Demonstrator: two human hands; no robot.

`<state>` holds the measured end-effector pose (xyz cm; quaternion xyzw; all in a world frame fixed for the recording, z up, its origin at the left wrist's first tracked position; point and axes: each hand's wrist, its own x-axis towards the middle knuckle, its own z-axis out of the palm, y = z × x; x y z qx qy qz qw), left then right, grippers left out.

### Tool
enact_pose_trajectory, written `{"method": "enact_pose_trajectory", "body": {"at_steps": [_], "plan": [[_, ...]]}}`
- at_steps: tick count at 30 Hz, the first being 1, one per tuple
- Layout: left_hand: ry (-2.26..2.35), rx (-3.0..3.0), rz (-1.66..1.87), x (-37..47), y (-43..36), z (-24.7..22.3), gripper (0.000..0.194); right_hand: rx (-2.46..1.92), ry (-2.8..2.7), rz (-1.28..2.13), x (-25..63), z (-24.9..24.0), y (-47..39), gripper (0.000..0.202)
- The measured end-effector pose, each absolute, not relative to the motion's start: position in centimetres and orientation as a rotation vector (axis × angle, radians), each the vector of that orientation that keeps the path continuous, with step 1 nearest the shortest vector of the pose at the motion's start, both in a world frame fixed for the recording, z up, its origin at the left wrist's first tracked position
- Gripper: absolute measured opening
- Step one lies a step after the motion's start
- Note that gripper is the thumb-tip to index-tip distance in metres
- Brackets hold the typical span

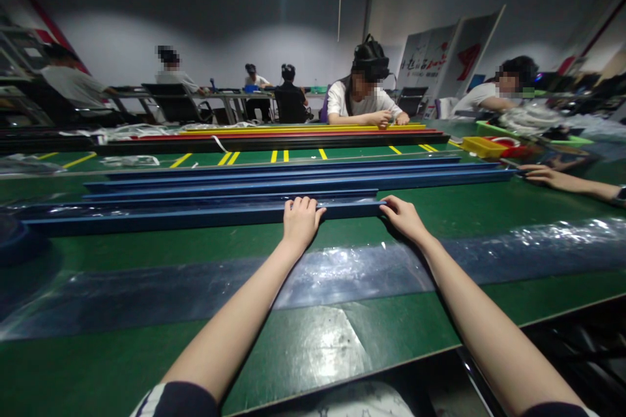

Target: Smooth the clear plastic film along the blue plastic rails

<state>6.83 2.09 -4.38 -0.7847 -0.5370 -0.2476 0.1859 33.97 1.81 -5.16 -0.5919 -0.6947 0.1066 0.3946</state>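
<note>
A long blue channel-shaped profile (210, 218) lies across the table, with glossy clear plastic showing inside it. My left hand (300, 223) is closed over its near wall, fingers reaching over the top edge and thumb to the right. At the profile's right end, my right hand (405, 216) pinches the corner between thumb and fingers. Whether that hand also holds a bit of film there I cannot make out. Just behind lie more blue profiles (303, 181), parallel to this one. Under my forearms a wide strip of clear plastic film (352, 273) stretches along the green table (489, 212).
A co-worker's hand (545, 176) touches the right end of the rear blue profiles. Farther back lie black profiles (293, 142) and yellow profiles (293, 128), where another person (359, 94) works. A yellow bin (482, 146) stands at the right. The table's front edge runs close to me.
</note>
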Motion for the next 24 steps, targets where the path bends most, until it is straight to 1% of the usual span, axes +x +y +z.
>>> {"method": "enact_pose_trajectory", "body": {"at_steps": [15, 24], "plan": [[-1.522, -2.176, -0.609, 6.7, 2.14, -4.32, 0.036, -1.512, -1.772, 0.258, 34.04, -5.2, 1.85, 0.023], [-1.519, -2.182, -0.646, 6.67, 2.41, -4.52, 0.036, -1.505, -1.775, 0.25, 34.06, -5.2, 1.86, 0.022]]}}
